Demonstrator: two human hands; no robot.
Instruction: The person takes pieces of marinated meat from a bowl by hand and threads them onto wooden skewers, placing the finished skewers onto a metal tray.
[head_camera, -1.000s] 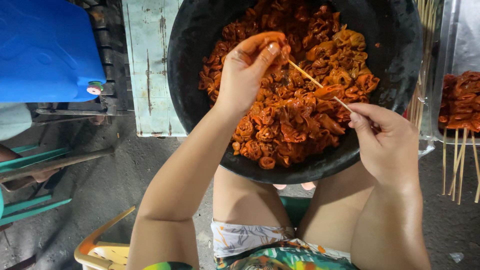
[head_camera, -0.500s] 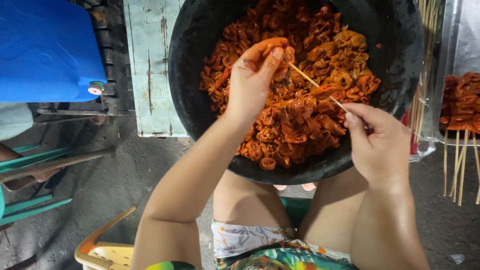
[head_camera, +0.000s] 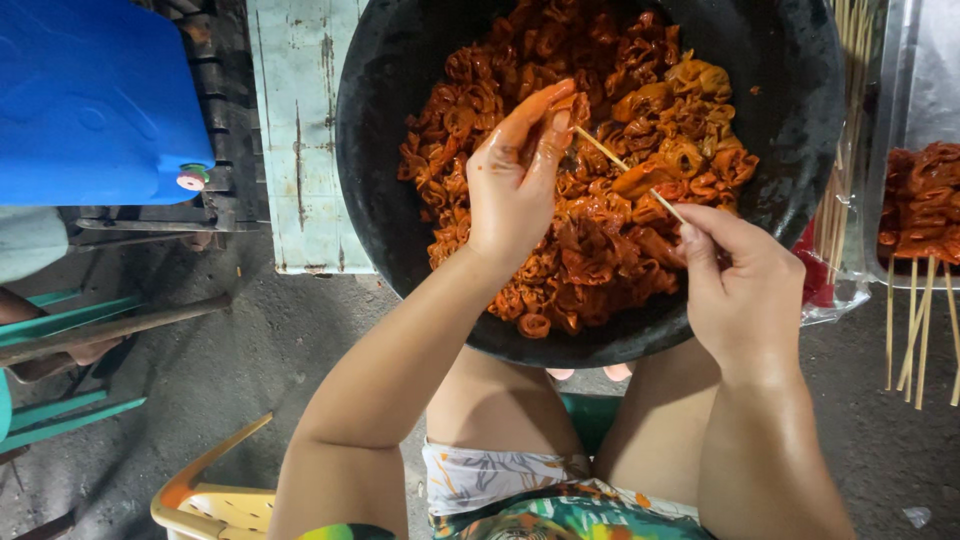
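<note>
Skewer (head_camera: 628, 172) spans between hands, low over meat heap; left hand (head_camera: 515, 180) pinches orange meat piece (head_camera: 574, 108) onto its tip, right hand (head_camera: 740, 290) pinches far end. Since half second ago left hand shifted slightly, piece now at tip: threading under way. Beneath both hands, black basin (head_camera: 800, 130) of marinated meat (head_camera: 600, 230); right of right hand, spare sticks (head_camera: 915, 330), tray of loaded skewers (head_camera: 925, 205); left of left hand, blue container (head_camera: 90, 100)

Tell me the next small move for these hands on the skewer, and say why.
Probably slide the piece pinched in the left hand down the bamboo skewer toward the piece already threaded. The right hand grips the stick's lower end over the black basin, and the new piece sits just at the tip.
</note>
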